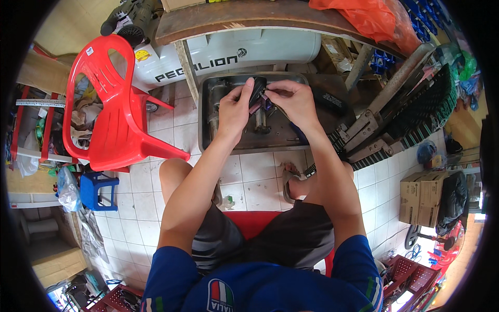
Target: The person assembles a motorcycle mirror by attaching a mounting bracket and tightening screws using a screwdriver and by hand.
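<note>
My left hand is closed around a dark handheld piece, its thumb lying along the side; the exact kind of piece cannot be made out. Against that piece, the fingers of my right hand are pinched together at a small purple part. What lies between those fingertips is hidden. Both hands are over a dark rectangular tray on the floor. In the tray, a metal shaft-like part sits below my hands, and greasy metal parts lie along the left side.
A red plastic chair stands at the left, near a small blue stool. Behind the tray, a grey tank lies under a wooden bench. Metal arms with black ribbed pieces crowd the right. Cardboard boxes stand farther right.
</note>
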Available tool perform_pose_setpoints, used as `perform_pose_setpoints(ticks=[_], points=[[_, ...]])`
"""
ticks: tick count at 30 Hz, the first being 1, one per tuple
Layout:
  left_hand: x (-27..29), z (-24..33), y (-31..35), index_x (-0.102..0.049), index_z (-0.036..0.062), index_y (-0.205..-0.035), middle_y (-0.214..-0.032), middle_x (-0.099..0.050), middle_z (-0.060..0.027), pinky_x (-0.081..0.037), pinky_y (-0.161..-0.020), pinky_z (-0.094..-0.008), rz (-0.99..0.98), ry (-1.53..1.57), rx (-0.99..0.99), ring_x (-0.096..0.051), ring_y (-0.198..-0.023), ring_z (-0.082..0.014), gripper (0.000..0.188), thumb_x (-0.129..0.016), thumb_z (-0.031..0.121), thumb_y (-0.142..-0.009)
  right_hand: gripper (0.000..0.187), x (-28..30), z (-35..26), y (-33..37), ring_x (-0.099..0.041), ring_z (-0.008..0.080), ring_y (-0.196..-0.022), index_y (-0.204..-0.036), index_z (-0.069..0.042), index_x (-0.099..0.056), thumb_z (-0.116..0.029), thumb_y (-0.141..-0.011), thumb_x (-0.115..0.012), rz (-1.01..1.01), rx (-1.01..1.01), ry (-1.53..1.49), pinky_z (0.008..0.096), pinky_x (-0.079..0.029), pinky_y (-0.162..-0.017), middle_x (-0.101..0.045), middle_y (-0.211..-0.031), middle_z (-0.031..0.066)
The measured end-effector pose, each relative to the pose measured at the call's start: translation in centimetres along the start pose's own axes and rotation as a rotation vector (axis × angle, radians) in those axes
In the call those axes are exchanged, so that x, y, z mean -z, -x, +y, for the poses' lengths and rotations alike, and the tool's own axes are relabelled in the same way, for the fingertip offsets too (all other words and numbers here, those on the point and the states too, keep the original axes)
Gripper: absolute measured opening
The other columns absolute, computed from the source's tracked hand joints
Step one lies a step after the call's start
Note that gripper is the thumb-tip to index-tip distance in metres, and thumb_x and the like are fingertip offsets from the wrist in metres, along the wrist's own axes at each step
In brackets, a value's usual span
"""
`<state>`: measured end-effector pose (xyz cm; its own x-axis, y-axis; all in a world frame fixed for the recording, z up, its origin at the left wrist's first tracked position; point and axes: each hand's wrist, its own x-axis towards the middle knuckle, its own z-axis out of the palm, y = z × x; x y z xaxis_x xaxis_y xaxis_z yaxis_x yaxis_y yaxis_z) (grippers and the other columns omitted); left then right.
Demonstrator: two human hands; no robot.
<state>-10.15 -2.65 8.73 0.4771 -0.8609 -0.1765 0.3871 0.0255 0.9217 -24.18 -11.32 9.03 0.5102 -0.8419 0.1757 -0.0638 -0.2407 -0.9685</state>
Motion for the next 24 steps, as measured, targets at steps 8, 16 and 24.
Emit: perform_pose_setpoints(ticks=[8,16,24], points=[[0.0,0.5,0.1,-0.069,-0.0016,-0.102,-0.093,-0.066,-0.0037,-0.057,-0.081,-0.0285,-0.014,0.039,0.027,-0.063,-0.085,-0.0095,0.042,-0.061,0.039,-0.098,0.025,-0.3,0.2,-0.2,-0.069,0.0131,-0.085,-0.103,0.005,-0.072,-0.011,-0.084,-0.077,0.005,-0.037,-0.127,0.0255,-0.055,-0.078,-0.074,-0.095,0.0107],[0.0,0.6,0.2,-0.069,-0.0024,-0.104,-0.095,-0.067,-0.0055,-0.058,-0.084,-0.0298,-0.025,0.031,0.011,-0.064,-0.088,-0.0108,0.043,-0.061,0.04,-0.098,0.024,-0.5,0.2,-0.1,-0.069,0.0124,-0.082,-0.099,0.005,-0.073,-0.013,-0.084,-0.078,0.041,-0.08,-0.042,0.0249,-0.054,-0.075,-0.074,-0.09,0.0108],[0.0,0.6,0.1,-0.069,-0.0019,-0.104,-0.096,-0.068,-0.0054,-0.058,-0.08,-0.0283,-0.018,0.035,0.005,-0.065,-0.085,-0.0106,0.043,-0.061,0.04,-0.098,0.023,-0.8,-0.6,0.3,-0.069,0.0128,-0.081,-0.099,0.005,-0.072,-0.01,-0.083,-0.078,0.103,-0.014,0.003,0.0257,-0.056,-0.075,-0.074,-0.088,0.0109]])
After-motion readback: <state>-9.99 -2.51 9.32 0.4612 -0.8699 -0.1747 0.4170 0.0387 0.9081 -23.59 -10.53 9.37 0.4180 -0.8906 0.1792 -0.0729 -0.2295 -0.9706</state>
